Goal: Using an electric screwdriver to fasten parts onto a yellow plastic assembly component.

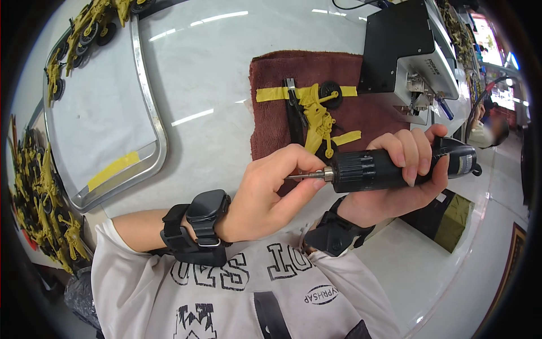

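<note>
My right hand is wrapped round the black body of an electric screwdriver, which lies level with its tip toward the left. With thumb and index finger, my left hand pinches the screwdriver's silver collar and thin bit. Beyond the hands, a yellow toy-like frame part with a black wheel rests on a brown cloth. A black, strap-like piece lies along its left side. My hands partly cover the cloth's near edge.
A black and silver machine stands at the cloth's right, with a small blue-handled tool beside it. A metal-rimmed tray lies at the left. Piles of yellow parts with black wheels fill the far left. Another person is at the right.
</note>
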Demonstrator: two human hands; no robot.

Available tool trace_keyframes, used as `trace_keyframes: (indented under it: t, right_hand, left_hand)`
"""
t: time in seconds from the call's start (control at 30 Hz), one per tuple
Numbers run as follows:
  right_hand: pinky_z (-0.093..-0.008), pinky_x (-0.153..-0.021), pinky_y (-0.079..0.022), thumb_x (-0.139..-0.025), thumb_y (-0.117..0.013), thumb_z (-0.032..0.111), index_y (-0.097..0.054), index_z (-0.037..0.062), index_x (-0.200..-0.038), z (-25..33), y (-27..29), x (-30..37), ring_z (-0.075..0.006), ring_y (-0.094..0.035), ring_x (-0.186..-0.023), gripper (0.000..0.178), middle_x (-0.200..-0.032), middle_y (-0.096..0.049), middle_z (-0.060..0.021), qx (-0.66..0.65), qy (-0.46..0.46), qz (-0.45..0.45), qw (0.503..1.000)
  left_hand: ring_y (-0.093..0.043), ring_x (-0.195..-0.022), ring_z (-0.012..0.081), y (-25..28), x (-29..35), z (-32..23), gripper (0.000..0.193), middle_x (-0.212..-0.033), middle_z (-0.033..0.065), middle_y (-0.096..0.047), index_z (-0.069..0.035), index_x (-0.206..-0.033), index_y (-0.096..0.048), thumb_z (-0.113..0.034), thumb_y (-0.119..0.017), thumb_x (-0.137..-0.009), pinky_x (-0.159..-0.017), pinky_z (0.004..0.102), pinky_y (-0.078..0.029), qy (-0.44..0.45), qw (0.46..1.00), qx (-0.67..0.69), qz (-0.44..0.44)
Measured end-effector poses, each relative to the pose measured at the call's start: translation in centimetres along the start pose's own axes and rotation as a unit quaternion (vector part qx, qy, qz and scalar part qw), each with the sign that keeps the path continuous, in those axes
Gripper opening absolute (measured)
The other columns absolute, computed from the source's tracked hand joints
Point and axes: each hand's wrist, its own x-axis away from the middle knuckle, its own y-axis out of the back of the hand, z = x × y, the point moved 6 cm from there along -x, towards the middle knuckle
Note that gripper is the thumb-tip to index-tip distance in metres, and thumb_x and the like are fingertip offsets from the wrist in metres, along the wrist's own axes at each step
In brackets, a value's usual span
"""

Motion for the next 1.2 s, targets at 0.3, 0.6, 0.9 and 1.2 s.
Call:
trace_keyframes:
  t: [0.3, 0.6, 0.9, 1.2]
  right_hand:
    - [-0.0302, -0.064, -0.037, -0.092, -0.047, 0.024, -0.043, 0.0039, -0.125, 0.2, -1.7, 0.0, -0.0118, -0.046, -0.058, 0.039, -0.072, -0.047, -0.0004, -0.015, 0.004, 0.034, 0.999]
    - [-0.0266, -0.06, -0.038, -0.089, -0.056, 0.023, -0.037, 0.0052, -0.126, 3.7, -6.0, 2.1, -0.0106, -0.046, -0.056, 0.046, -0.07, -0.048, 0.0, 0.21, 0.15, 0.161, 0.953]
    - [-0.0265, -0.058, -0.038, -0.085, -0.059, 0.023, -0.039, 0.0049, -0.122, 1.8, -7.0, 2.6, -0.0103, -0.047, -0.054, 0.046, -0.071, -0.048, -0.001, 0.331, 0.117, 0.235, 0.906]
    - [-0.0277, -0.061, -0.037, -0.086, -0.057, 0.022, -0.039, 0.0041, -0.122, 2.5, -7.0, 2.9, -0.0093, -0.045, -0.054, 0.044, -0.07, -0.046, -0.0001, 0.308, 0.128, 0.215, 0.918]
  left_hand:
    - [-0.051, -0.057, 0.0081, 0.5, -0.9, -1.7, 0.006, -0.066, 0.0043, -0.056, 0.0, -0.084, -0.058, 0.001, -0.06, -0.079, -0.049, 0.0246, -0.041, -0.002, 0.998, -0.009, 0.065]
    - [-0.053, -0.052, 0.0067, 1.4, -1.6, -0.8, 0.005, -0.064, 0.0027, -0.059, 0.0, -0.082, -0.061, 0.001, -0.064, -0.078, -0.045, 0.0223, -0.04, -0.043, 0.985, -0.15, 0.078]
    - [-0.056, -0.053, 0.0187, 1.1, -1.9, -2.2, 0.01, -0.062, 0.0052, -0.058, -0.002, -0.077, -0.061, -0.001, -0.068, -0.069, -0.049, 0.0284, -0.044, -0.131, 0.938, -0.313, 0.077]
    - [-0.057, -0.076, 0.0212, 0.7, -1.7, -2.4, 0.023, -0.081, 0.0046, -0.061, -0.007, -0.091, -0.068, -0.003, -0.07, -0.068, -0.066, 0.0324, -0.042, -0.187, 0.934, -0.288, 0.098]
